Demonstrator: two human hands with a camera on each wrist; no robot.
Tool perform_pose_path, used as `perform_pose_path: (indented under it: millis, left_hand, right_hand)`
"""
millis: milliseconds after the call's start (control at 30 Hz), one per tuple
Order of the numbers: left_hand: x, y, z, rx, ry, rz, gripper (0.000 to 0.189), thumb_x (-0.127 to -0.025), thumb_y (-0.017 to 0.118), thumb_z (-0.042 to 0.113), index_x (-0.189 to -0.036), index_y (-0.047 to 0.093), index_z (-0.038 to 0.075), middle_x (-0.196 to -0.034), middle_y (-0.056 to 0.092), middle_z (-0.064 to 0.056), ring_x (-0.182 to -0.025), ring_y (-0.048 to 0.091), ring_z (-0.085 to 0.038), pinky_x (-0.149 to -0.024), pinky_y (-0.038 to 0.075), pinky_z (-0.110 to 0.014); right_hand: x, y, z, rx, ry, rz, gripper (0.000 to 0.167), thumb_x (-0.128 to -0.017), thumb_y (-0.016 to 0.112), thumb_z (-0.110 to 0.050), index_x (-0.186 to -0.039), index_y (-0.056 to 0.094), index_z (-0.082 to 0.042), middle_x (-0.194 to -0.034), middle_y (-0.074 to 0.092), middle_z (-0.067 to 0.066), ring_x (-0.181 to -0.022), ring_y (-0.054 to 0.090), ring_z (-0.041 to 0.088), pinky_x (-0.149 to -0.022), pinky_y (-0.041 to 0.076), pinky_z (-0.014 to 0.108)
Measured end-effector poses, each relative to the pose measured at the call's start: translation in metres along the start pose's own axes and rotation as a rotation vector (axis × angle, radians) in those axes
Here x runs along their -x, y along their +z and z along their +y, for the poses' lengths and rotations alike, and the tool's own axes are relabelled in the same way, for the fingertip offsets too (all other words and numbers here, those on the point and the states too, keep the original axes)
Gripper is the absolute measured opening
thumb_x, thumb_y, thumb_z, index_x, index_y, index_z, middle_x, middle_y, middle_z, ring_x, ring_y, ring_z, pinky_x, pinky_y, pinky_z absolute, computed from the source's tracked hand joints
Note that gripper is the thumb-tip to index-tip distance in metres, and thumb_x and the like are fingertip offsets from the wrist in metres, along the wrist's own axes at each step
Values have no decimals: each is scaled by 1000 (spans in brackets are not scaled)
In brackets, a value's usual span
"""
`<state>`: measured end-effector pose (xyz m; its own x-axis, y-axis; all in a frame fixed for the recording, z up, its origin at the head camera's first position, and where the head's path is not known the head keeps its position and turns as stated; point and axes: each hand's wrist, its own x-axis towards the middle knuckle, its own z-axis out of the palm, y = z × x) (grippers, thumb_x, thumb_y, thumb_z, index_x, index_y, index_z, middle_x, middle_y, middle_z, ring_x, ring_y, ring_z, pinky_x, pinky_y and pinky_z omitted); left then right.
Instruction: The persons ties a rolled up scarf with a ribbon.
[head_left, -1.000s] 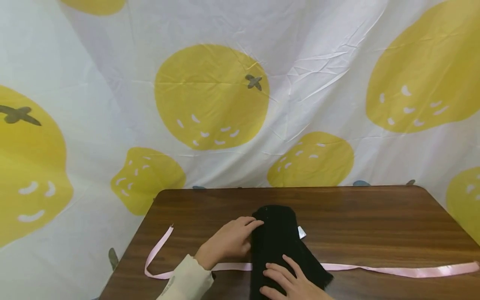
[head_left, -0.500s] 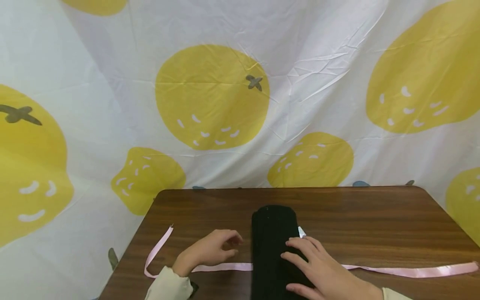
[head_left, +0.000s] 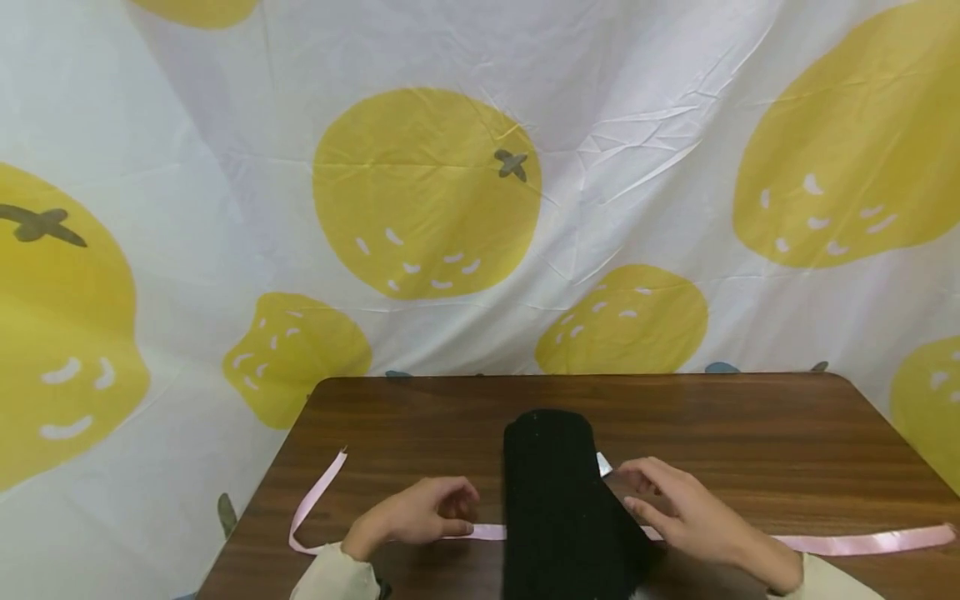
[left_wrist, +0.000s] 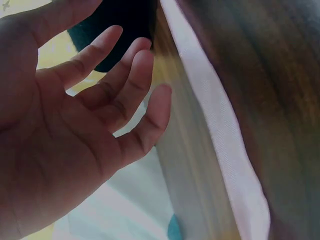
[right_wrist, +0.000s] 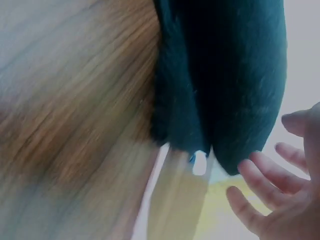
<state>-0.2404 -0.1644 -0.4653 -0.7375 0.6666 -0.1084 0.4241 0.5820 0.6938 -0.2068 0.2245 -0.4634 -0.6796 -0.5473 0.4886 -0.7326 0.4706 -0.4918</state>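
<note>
A long bundle of folded black fabric (head_left: pixel 551 500) lies on the table, with a white label (head_left: pixel 603 465) poking out on its right side. A pink ribbon (head_left: pixel 489 532) runs underneath it and comes out on both sides. My left hand (head_left: pixel 420 512) is left of the fabric over the ribbon; in the left wrist view its fingers (left_wrist: pixel 140 75) are loosely bent, with nothing in them. To the right of the fabric is my right hand (head_left: pixel 690 512), near the label, its fingers (right_wrist: pixel 265 180) relaxed and holding nothing. The fabric hides the ribbon's middle.
The dark wooden table (head_left: pixel 420 417) has rounded far corners. Behind it hangs a white cloth (head_left: pixel 637 192) printed with yellow fruit. At the left the ribbon's end bends toward the far side; its other end lies near the right table edge.
The left hand has come off the fabric and moved left, down toward the ribbon. The right hand has lifted off the fabric and moved to its right side.
</note>
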Motion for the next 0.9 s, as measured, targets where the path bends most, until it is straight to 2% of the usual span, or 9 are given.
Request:
perform_pose_path:
  millis: [100, 267, 533, 667, 900]
  left_hand:
    - [-1, 2, -2, -6, -13, 1, 29, -89, 74, 18, -114, 62, 10, -101, 64, 0, -91, 59, -11, -82, 49, -26]
    - [-1, 5, -6, 10, -30, -1, 34, -87, 76, 20, -116, 62, 11, -103, 63, 0, -93, 58, -12, -83, 49, -27]
    - [-2, 8, -18, 78, -19, 12, 37, -84, 80, 16, -115, 62, 10, -99, 63, -2, -89, 57, -11, -80, 48, -26]
    - [-3, 12, -21, 65, -7, 28, 36, -81, 81, 11, -112, 62, 10, -94, 59, -3, -85, 55, -11, -77, 46, -25]
    - [-5, 19, -19, 68, -15, 39, 37, -79, 82, 8, -111, 63, 9, -87, 55, -1, -78, 50, -7, -71, 42, -20]
  right_hand:
    - [4, -1, 12, -69, 59, -46, 27, -93, 66, -5, -118, 58, -12, -93, 60, -9, -81, 57, 2, -65, 52, 26]
    - [14, -5, 33, -126, 157, -120, 23, -91, 70, -9, -112, 61, -7, -88, 60, -7, -78, 56, 0, -63, 50, 25]
    - [23, -8, 55, -261, 164, -287, 24, -89, 73, -10, -108, 61, -3, -87, 62, 5, -76, 55, 1, -62, 48, 24]
    - [22, -9, 62, -295, 180, -350, 22, -89, 73, -14, -106, 62, -6, -84, 59, 1, -74, 52, 1, -60, 46, 23]
    - [19, -9, 70, -335, 206, -410, 21, -87, 75, -13, -103, 62, -7, -78, 55, -6, -69, 50, -1, -57, 44, 21]
